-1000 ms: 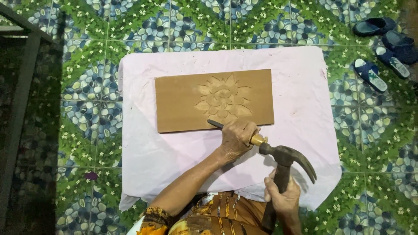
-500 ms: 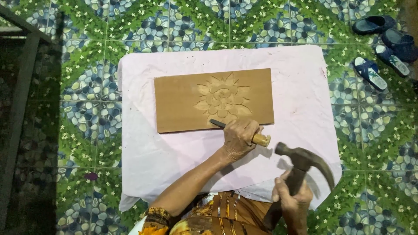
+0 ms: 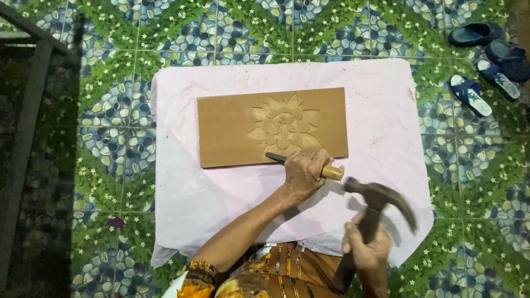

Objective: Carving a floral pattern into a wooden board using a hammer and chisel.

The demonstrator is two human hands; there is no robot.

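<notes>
1. We find the fingers [image 3: 361,245] of the right hand [image 3: 369,259] wrapped fully round the dark handle of a claw hammer [image 3: 371,218], nearest the camera at the lower edge. The hammer head is slightly blurred and sits just beside the butt of the chisel; we cannot tell whether the two touch.
2. We note the left hand [image 3: 303,174] closed in a fist round a chisel [image 3: 301,164]. Its pale wooden butt sticks out of the fist on the right, and its dark blade sticks out on the left.
3. We record the blade tip resting at the near edge of the wooden board [image 3: 232,132], below and to the left of the carved flower [image 3: 284,127]. The left hand's knuckles overlap that same near edge.
4. We see the board lying flat on a pale pink cloth [image 3: 381,110] that covers a low table. The forearm of the left hand crosses the cloth's near part.
5. Beyond and around the table we observe a floor of green and blue pebble-patterned tiles [image 3: 127,33].
6. Farthest off, at the upper right, we count several blue sandals [image 3: 469,94] lying on the tiles, well apart from the table.
</notes>
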